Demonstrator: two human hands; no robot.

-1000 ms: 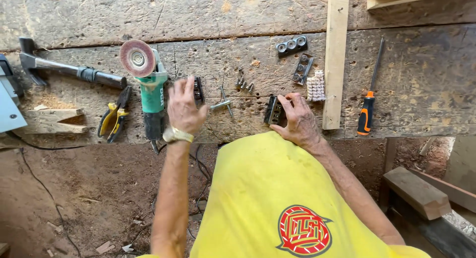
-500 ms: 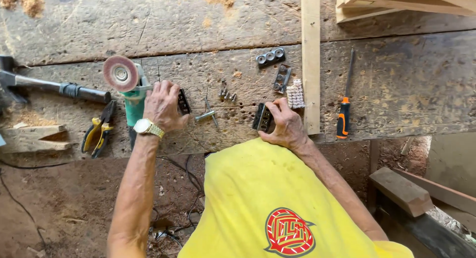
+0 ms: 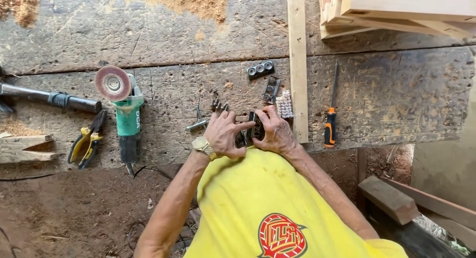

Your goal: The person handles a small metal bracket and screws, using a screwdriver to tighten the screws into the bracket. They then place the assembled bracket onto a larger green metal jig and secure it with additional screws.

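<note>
Green grinder [image 3: 128, 120], orange-handled screwdriver [image 3: 329, 129]

Even daylight, soft shadows, sharp focus.

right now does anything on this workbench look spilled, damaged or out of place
Sawdust lies in a loose pile along the far edge of the workbench, whose surface is pitted and scarred. The angle grinder lies on its side. Otherwise nothing stands out; both hands meet on a small black metal part.
</note>
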